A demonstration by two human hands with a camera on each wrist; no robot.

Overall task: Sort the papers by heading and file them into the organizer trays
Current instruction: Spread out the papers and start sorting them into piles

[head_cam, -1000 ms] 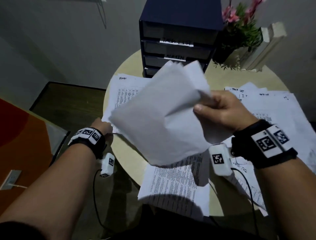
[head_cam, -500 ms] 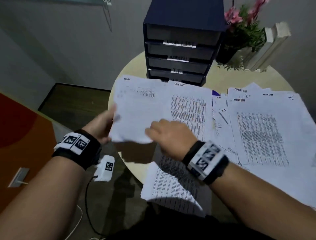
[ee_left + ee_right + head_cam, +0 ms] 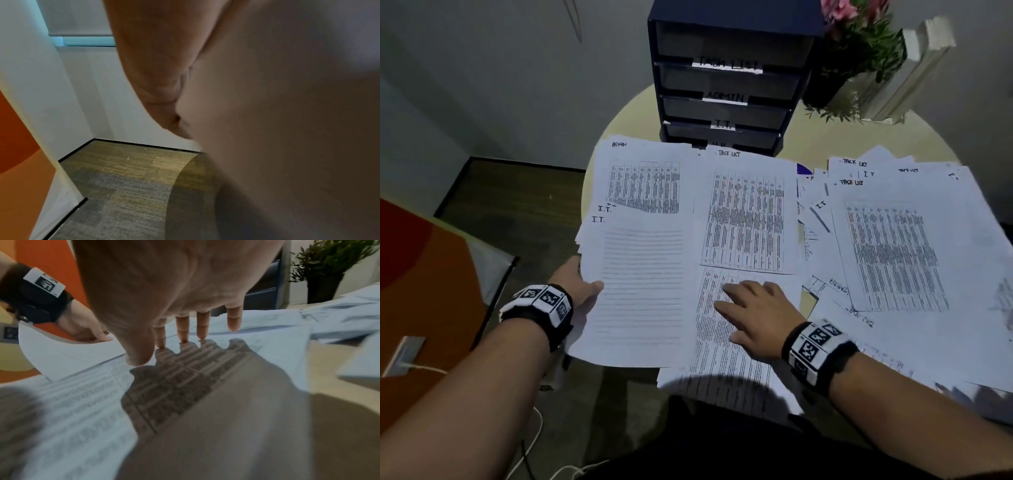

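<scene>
My left hand (image 3: pixel 578 284) pinches the left edge of a small stack of papers headed I.T. (image 3: pixel 643 291), thumb on top; the same stack (image 3: pixel 68 353) shows curved in the right wrist view, and its underside (image 3: pixel 287 113) fills the left wrist view. My right hand (image 3: pixel 753 315) lies with straight fingers (image 3: pixel 183 331) touching a printed table sheet (image 3: pixel 726 363) near the table's front edge. Sheets headed ADMIN (image 3: pixel 643 171) and TASK LIST (image 3: pixel 746 212) lie behind. The dark blue organizer (image 3: pixel 726 78) stands at the back, trays labelled TASK LIST, ADMIN and I.T.
Many more sheets (image 3: pixel 893 253) overlap across the right half of the round beige table (image 3: pixel 818 137). A potted plant with pink flowers (image 3: pixel 859 44) and a white slatted holder (image 3: pixel 914 68) stand at the back right. Carpet floor (image 3: pixel 127 186) lies left of the table.
The raised sheet held by my right hand came down onto the stack in my left hand. My right hand let go and moved right onto the table sheet.
</scene>
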